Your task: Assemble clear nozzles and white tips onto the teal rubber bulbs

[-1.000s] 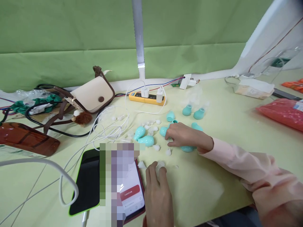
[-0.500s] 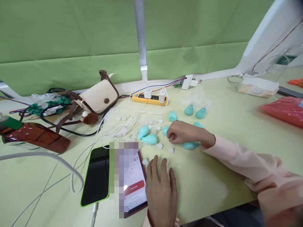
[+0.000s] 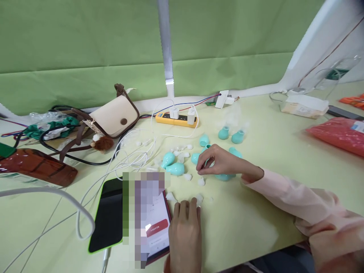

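Observation:
My right hand (image 3: 214, 161) is over the table, thumb and fingers drawn into a pinch; whatever may be between the fingertips is too small or hidden to make out. Around it lie turquoise bulb-shaped pieces, such as a glossy bulb (image 3: 175, 169) to its left and an open-necked bulb (image 3: 204, 140) behind it. A small white piece (image 3: 201, 181) is just below its fingertips. My left hand (image 3: 185, 227) rests palm down beside a phone with a lit screen (image 3: 159, 212), its fingers curled and close together. A translucent scrap (image 3: 199, 199) is at those fingertips; their undersides are hidden.
A dark phone in a green case (image 3: 106, 216) and white cables (image 3: 142, 155) lie to the left. Farther back are a handbag (image 3: 112, 115), a bottle of reddish-brown liquid (image 3: 40, 167) and a yellow power strip (image 3: 165, 119). A red plastic package (image 3: 338, 132) is at the right.
My left hand's spread fingers have drawn together and curled. My right hand has turned from a tighter curl to a pinch with the fingertips lower. The view has shifted slightly.

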Demonstrator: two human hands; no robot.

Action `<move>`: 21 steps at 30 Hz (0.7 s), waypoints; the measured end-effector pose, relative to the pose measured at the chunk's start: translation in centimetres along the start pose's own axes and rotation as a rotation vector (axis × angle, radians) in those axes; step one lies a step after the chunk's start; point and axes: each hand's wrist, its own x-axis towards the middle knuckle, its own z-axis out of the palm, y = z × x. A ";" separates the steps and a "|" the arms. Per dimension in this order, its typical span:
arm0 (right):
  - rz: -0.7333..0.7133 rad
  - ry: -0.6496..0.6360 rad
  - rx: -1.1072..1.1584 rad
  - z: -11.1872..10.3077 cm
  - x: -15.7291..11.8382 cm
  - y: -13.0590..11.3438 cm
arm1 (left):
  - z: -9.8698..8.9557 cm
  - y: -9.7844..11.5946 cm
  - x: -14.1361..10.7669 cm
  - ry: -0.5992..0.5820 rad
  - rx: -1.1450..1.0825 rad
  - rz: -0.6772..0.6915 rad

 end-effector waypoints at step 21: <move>0.083 0.068 0.042 0.0 0.3 0.3 | -1.7 -0.3 0.9 0.119 -0.025 0.015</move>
